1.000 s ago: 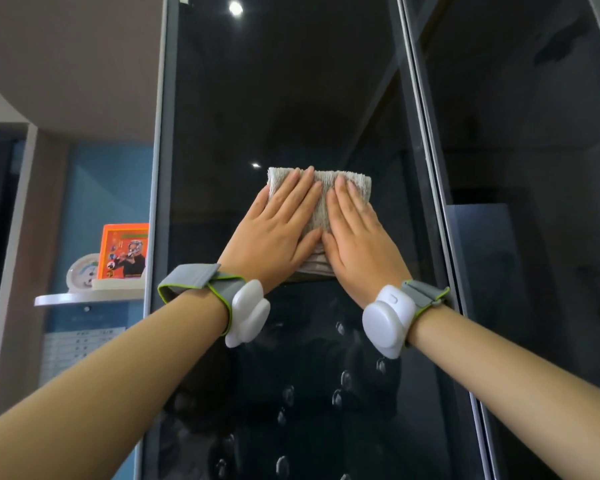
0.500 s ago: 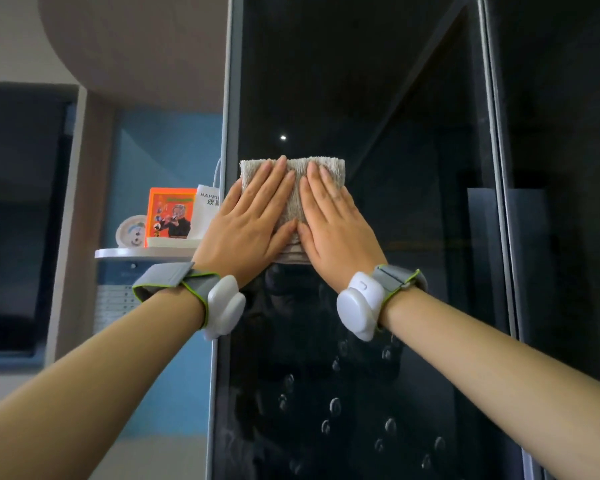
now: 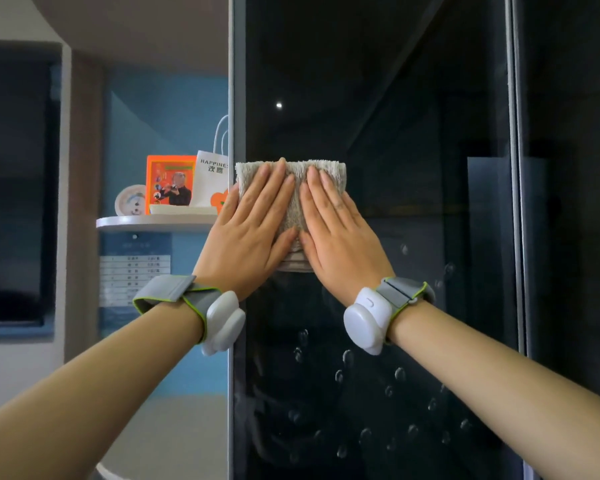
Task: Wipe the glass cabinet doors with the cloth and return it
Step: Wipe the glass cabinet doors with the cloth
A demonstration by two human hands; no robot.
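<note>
A folded grey-beige cloth lies flat against the dark glass cabinet door, at the door's left edge. My left hand and my right hand press on it side by side, palms flat and fingers pointing up. Only the cloth's top strip, the gap between the hands and a bit of its lower edge show. Both wrists carry white sensor bands. Below the hands, several water drops sit on the glass. A second glass door stands to the right.
The door's grey frame runs straight up beside my left hand. Left of it, a white shelf holds an orange picture frame, a white paper bag and a small round dial. A dark screen hangs at far left.
Both hands have slid the cloth leftward across the glass, from the middle of the door to its left edge. More of the shelf and bag now shows.
</note>
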